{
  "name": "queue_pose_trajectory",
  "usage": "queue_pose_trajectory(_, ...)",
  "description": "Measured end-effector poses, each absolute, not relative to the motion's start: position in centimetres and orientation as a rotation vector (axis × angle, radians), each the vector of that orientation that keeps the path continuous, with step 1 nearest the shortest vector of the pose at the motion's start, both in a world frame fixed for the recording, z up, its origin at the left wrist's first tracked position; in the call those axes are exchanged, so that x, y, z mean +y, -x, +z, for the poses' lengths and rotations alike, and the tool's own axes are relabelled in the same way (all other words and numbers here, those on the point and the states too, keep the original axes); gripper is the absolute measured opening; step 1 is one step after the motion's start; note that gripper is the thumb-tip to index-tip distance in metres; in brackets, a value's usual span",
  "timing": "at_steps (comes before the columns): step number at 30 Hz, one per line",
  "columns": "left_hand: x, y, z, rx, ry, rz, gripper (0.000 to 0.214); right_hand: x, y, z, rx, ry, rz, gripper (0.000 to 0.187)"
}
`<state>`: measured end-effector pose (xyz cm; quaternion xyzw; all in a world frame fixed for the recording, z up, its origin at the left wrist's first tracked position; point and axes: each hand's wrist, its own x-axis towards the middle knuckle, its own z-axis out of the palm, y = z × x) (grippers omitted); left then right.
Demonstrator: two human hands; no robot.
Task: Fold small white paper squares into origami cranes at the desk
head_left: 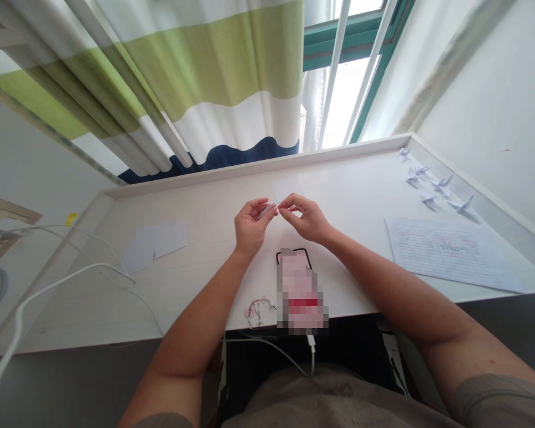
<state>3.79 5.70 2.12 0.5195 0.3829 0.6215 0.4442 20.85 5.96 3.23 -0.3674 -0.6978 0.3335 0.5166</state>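
My left hand (251,226) is closed around a small piece of folded white paper (267,210), its thumb and fingers pinching it. My right hand (307,217) meets it from the other side, thumb and index finger pinched together at the paper's end. Most of the folded paper is hidden by the fingers, so its shape is hard to make out. Just beyond both hands, a flat white paper square (287,188) lies on the white desk (348,184). Below the hands rests a phone (299,288), its screen blurred out, with a charging cable plugged in.
Several folded paper cranes (437,184) stand at the back right, behind a written sheet (450,252). White paper squares (160,241) lie on the left, near white cables (71,267). A beaded strap (258,309) sits beside the phone. A raised rim borders the desk.
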Motion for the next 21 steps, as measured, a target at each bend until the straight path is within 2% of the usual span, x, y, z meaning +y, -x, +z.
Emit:
queue_pose_trajectory(7,5.79,-3.75,2.13,0.955,-1.242,1.529,0.044,5.92,-20.8,3.14,-1.666,0.878,0.748,0.014)
queue_pose_trajectory(17,5.7,-3.94,2.42,0.932,-1.184,1.52,0.046,6.0,-20.63,3.04,-1.678,0.872,0.733,0.024)
queue_pose_trajectory(21,5.65,-3.95,2.65,0.944,-1.117,1.503,0.047,5.84,-20.78,3.24,-1.677,0.849,0.78,0.017)
